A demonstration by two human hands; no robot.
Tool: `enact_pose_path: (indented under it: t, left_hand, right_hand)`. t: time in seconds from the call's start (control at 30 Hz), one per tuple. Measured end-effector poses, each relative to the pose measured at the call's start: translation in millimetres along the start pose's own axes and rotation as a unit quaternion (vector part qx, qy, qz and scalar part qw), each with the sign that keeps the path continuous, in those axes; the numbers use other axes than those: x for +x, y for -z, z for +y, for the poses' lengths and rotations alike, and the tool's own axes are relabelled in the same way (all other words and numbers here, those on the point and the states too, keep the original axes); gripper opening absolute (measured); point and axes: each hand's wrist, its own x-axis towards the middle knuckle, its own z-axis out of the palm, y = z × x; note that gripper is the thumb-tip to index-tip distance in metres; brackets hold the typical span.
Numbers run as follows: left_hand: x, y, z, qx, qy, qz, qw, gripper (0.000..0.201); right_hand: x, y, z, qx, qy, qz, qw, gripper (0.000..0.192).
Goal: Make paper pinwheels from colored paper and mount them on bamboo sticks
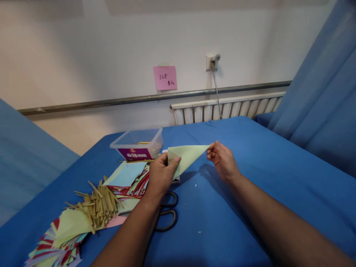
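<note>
A pale green sheet of paper [185, 155], folded into a triangle, is held up between my two hands above the blue cloth. My left hand [162, 174] grips its left side, thumb on top. At the pointed right corner, the fingers of my right hand [221, 158] pinch the paper. Black-handled scissors [168, 218] lie beside my left forearm, which hides their blades. Left of that arm is a stack of coloured paper sheets [128, 174], light blue on top. A small box, mostly hidden, sits behind my left hand.
A clear plastic tub [136, 139] with a purple label stands at the back left. Many thin tan sticks [101, 204] lie in a pile, near fanned coloured papers [61, 241]. Paper scraps dot the blue cloth [267, 178]. A radiator [230, 107] and blue curtains [319, 96] border the table.
</note>
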Motion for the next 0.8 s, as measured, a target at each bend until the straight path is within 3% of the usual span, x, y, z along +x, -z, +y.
enact_pose_path:
  t: [0.07, 0.13, 0.47, 0.57, 0.6, 0.67, 0.73, 0.8]
  left_hand:
    - [0.7, 0.2, -3.7, 0.02, -0.014, -0.004, 1.0, 0.033]
    - [1.7, 0.3, -8.3, 0.032, -0.03, -0.004, 0.999, 0.031]
    - [9.5, 4.6, -17.8, 0.058, -0.061, 0.022, 0.996, 0.026]
    - [9.8, 7.7, -14.3, 0.124, -0.077, 0.017, 0.989, 0.024]
    - [9.1, 8.2, -12.3, 0.148, -0.087, 0.006, 0.985, 0.023]
    - [6.0, 8.2, -7.5, 0.203, -0.119, -0.032, 0.971, 0.02]
    - [1.1, 6.7, -2.4, 0.269, -0.165, -0.086, 0.945, 0.018]
    - [-4.8, 4.3, 1.8, 0.331, -0.204, -0.134, 0.912, 0.017]
  right_hand:
    - [-5.9, -5.7, 1.8, -0.041, 0.007, -0.045, 0.998, 0.03]
    - [-9.9, -9.6, 1.9, -0.084, 0.028, -0.053, 0.995, 0.025]
    - [-8.5, -6.6, -8.6, -0.176, 0.145, 0.037, 0.973, 0.019]
    - [-2.9, 0.4, -11.7, -0.235, 0.212, 0.098, 0.943, 0.017]
    - [-2.6, 1.3, -12.4, -0.275, 0.233, 0.088, 0.929, 0.021]
    - [-5.5, 0.4, -12.1, -0.357, 0.237, 0.005, 0.903, 0.034]
    - [-11.9, -3.0, -8.6, -0.406, 0.189, -0.106, 0.888, 0.037]
    - [-18.8, -6.5, -2.4, -0.404, 0.112, -0.199, 0.886, 0.024]
